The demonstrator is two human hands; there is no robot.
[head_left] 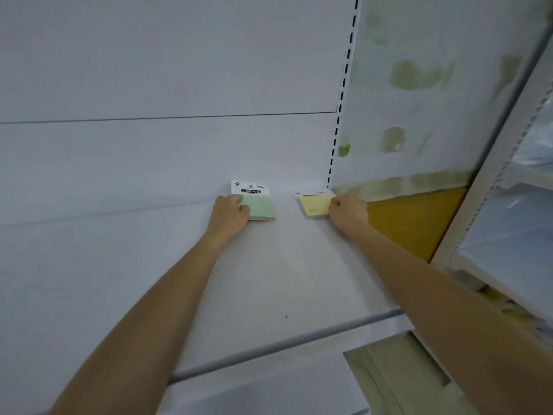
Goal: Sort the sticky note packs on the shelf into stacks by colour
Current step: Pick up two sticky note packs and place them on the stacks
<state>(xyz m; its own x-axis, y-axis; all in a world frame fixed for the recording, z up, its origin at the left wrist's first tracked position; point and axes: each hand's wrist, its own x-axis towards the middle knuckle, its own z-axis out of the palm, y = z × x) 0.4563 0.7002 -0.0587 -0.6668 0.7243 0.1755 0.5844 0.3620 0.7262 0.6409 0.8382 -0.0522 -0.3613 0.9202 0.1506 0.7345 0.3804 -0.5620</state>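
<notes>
- The step in hand looks like the squaring-up of two colour stacks at the back edge of the white metal shelf (269, 280), close to its back right corner.
- The left hand (229, 215) has its fingers curled over the left edge of the pale green sticky note stack (261, 207), thumb on top, holding it where it rests on the shelf; its white header card reads "STICKY NOTE".
- The right hand (348, 211) is closed almost to a fist, pinching the right edge of the pale yellow sticky note stack (315, 205), which lies flat just short of the corner.
- The two stacks sit apart, not touching.
- Count: one green stack, one yellow stack; packs per stack cannot be told. No loose packs show elsewhere.
- Next, I judge, both hands need only release cleanly without dragging the packs askew.
</notes>
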